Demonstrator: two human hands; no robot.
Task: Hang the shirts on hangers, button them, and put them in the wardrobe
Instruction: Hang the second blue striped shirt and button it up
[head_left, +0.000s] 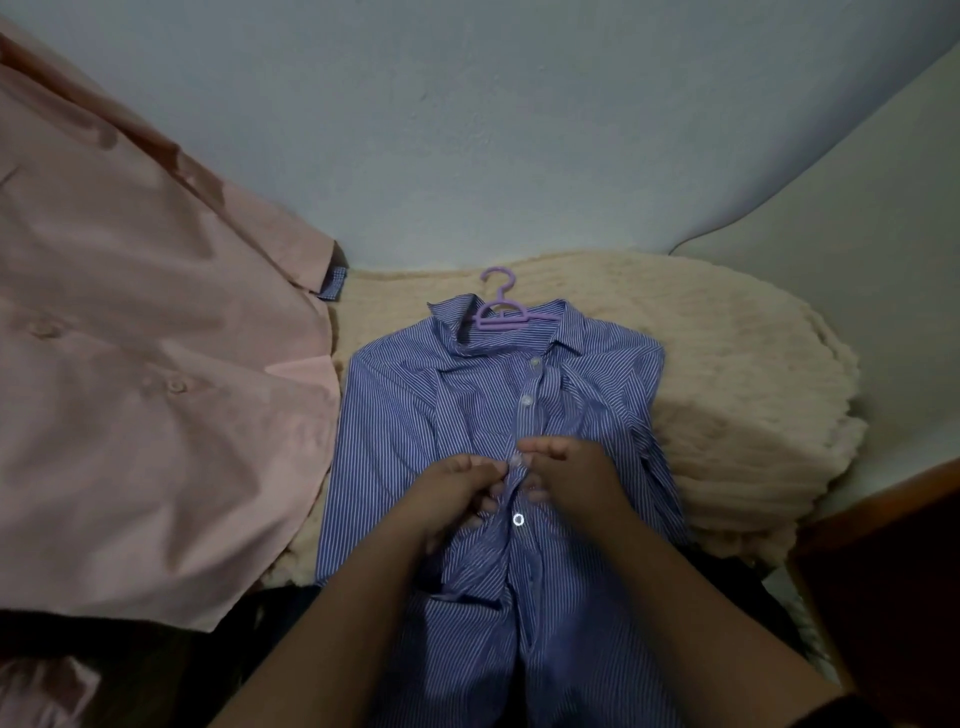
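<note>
Cream fleece blanket (727, 374) under a blue striped shirt (415, 405) on a purple hanger (501, 306).
Left hand (447, 499) and right hand (571, 475) pinch its placket at a button (515, 459); pink shirt (135, 364) lies alongside.

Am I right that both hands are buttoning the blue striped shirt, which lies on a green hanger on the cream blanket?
Not quite: the hanger is purple, not green, as the head view shows. Both the left hand and right hand are buttoning the blue striped shirt on the cream blanket.
</note>
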